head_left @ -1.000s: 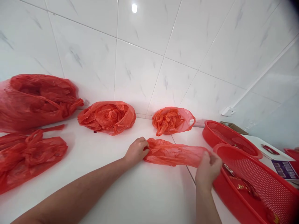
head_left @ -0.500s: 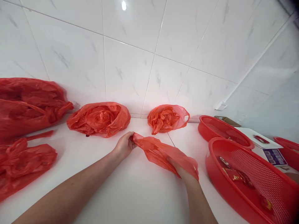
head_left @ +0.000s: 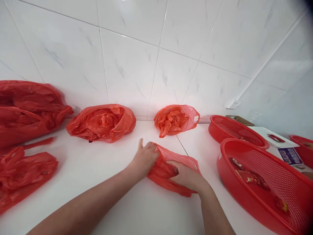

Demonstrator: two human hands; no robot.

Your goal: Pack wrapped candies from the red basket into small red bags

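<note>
A thin red plastic bag (head_left: 165, 186) lies on the white tabletop in front of me, its mouth spread toward the right. My left hand (head_left: 144, 159) is closed on the bag's left end, its thumb sticking up. At the bag's mouth, my right hand (head_left: 187, 176) curves its thumb and forefinger around bunched red film. Its other fingers are partly hidden. Behind the hands, by the wall, sit a smaller red bag (head_left: 172, 120) stuffed with crumpled bags and a wider one (head_left: 102, 122) to its left.
At the right stands a red mesh basket (head_left: 244, 199) holding a few small red packets (head_left: 246, 176). Another red basket (head_left: 221, 132) is behind it. Large red bags (head_left: 29, 111) and a tied red bag (head_left: 26, 176) fill the left side. A white tiled wall (head_left: 129, 71) rises behind.
My right hand went from the bag's right end into its mouth, then further left along it. The bag went from stretched flat to bunched and partly opened. Both hands are closer together.
</note>
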